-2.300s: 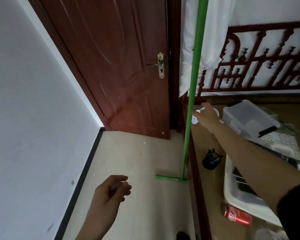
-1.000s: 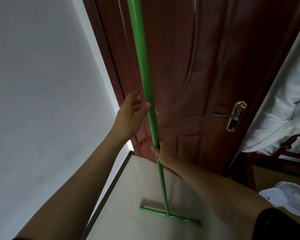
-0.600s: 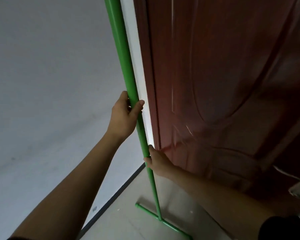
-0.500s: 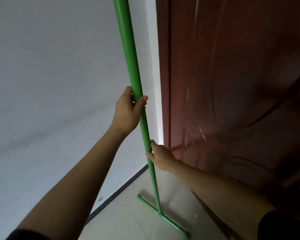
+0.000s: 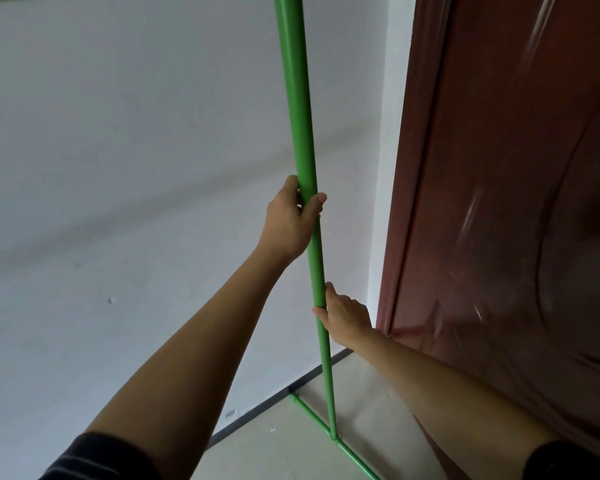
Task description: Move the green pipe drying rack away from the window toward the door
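**Rack now in the corner by the door**

Your rack [image 5: 300, 133] stands upright in the corner, its foot bar [image 5: 329, 431] on the floor [image 5: 291, 455]. Half a second ago it sat further from the wall [image 5: 118, 168]; the move looks nearly done. Your left hand [image 5: 289, 223] wraps the pole; your right hand [image 5: 345, 317] grips lower. The door [image 5: 516, 202] stands just beside, so watch the foot bar's end against the skirting.

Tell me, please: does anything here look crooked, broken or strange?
Nothing stands out. The green pipe rack stands nearly upright between the white wall and the door, its foot bar flat on the floor, both hands gripping the post.
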Action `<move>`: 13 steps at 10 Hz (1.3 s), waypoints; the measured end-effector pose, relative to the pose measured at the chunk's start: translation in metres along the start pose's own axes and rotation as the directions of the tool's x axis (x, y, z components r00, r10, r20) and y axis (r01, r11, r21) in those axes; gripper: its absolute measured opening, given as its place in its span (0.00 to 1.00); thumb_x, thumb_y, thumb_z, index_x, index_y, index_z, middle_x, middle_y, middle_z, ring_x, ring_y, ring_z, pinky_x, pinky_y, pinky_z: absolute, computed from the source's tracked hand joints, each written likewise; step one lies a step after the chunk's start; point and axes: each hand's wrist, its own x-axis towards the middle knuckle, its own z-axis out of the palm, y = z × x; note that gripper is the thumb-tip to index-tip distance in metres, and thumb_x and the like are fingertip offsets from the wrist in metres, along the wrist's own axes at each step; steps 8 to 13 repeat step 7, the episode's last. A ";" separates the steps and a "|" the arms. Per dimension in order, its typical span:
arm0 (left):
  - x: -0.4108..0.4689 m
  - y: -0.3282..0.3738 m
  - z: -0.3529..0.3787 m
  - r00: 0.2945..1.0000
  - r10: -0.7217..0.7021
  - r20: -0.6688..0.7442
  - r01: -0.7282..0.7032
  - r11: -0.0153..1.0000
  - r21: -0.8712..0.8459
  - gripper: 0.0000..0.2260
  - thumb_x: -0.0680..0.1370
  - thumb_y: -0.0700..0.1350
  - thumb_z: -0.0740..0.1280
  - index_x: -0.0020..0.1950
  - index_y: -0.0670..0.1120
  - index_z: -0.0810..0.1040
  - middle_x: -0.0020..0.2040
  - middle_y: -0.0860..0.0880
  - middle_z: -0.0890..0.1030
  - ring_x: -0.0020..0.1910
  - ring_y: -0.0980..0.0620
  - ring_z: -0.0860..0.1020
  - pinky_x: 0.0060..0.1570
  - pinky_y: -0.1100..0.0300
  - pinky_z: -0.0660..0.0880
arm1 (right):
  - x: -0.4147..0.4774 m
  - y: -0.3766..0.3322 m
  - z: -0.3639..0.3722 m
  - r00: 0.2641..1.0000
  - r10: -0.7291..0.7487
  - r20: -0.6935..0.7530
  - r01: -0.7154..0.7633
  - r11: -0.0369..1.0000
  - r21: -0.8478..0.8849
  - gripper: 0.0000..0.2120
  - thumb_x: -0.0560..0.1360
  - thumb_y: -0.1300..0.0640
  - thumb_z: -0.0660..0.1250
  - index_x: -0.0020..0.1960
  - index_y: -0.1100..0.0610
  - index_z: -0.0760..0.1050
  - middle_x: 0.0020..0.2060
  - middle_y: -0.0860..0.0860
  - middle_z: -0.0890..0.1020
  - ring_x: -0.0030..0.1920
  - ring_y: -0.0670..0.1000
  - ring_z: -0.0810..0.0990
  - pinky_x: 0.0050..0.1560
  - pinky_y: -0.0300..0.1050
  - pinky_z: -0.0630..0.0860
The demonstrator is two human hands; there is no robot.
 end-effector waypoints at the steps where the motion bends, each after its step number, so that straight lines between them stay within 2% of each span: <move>1: 0.020 -0.002 0.001 1.000 -0.015 0.003 0.015 1.000 0.005 0.13 0.77 0.47 0.64 0.51 0.37 0.71 0.41 0.43 0.81 0.44 0.41 0.82 0.48 0.43 0.78 | 0.019 0.000 -0.001 1.000 0.012 -0.016 -0.012 1.000 -0.002 0.18 0.80 0.48 0.58 0.65 0.58 0.62 0.46 0.56 0.83 0.45 0.62 0.82 0.38 0.47 0.68; 3: 0.028 -0.005 0.011 1.000 0.017 0.018 -0.017 1.000 0.024 0.15 0.76 0.49 0.63 0.50 0.37 0.70 0.44 0.38 0.81 0.44 0.39 0.81 0.46 0.42 0.78 | 0.025 0.014 -0.001 1.000 -0.021 -0.005 0.021 1.000 0.002 0.20 0.80 0.46 0.58 0.66 0.58 0.63 0.38 0.50 0.76 0.40 0.59 0.81 0.37 0.45 0.67; 4: 0.019 -0.006 0.016 1.000 0.031 -0.006 -0.030 0.998 0.047 0.15 0.76 0.51 0.62 0.50 0.38 0.70 0.43 0.36 0.80 0.43 0.38 0.81 0.44 0.41 0.77 | 0.023 0.023 -0.002 0.999 -0.049 0.016 0.049 0.999 0.021 0.19 0.80 0.45 0.58 0.64 0.57 0.65 0.39 0.51 0.79 0.43 0.58 0.83 0.37 0.45 0.68; 5: 0.012 0.000 0.018 0.999 -0.016 -0.040 0.018 0.999 0.040 0.15 0.76 0.51 0.62 0.51 0.39 0.71 0.44 0.37 0.80 0.42 0.40 0.80 0.44 0.44 0.78 | 0.025 0.023 -0.006 0.992 -0.061 0.106 0.062 0.998 -0.007 0.19 0.79 0.44 0.58 0.63 0.56 0.67 0.46 0.54 0.83 0.46 0.58 0.83 0.39 0.46 0.70; 6: -0.009 -0.006 0.009 0.995 -0.094 -0.022 0.095 0.992 0.078 0.13 0.77 0.49 0.63 0.57 0.42 0.74 0.47 0.45 0.81 0.43 0.49 0.80 0.43 0.54 0.78 | 0.029 0.020 -0.031 0.959 -0.087 0.269 0.129 0.981 -0.145 0.17 0.77 0.45 0.61 0.60 0.56 0.73 0.49 0.53 0.83 0.48 0.58 0.82 0.42 0.47 0.73; 7: -0.049 -0.024 -0.009 0.966 -0.247 -0.078 0.251 0.967 0.042 0.13 0.76 0.50 0.64 0.57 0.46 0.77 0.46 0.44 0.84 0.45 0.49 0.83 0.47 0.50 0.80 | 0.034 0.017 -0.079 0.945 -0.156 0.288 0.180 0.982 -0.057 0.16 0.75 0.43 0.64 0.52 0.56 0.77 0.47 0.51 0.84 0.47 0.55 0.82 0.44 0.47 0.76; 13: -0.049 -0.024 -0.009 0.966 -0.247 -0.078 0.251 0.967 0.042 0.13 0.76 0.50 0.64 0.57 0.46 0.77 0.46 0.44 0.84 0.45 0.49 0.83 0.47 0.50 0.80 | 0.034 0.017 -0.079 0.945 -0.156 0.288 0.180 0.982 -0.057 0.16 0.75 0.43 0.64 0.52 0.56 0.77 0.47 0.51 0.84 0.47 0.55 0.82 0.44 0.47 0.76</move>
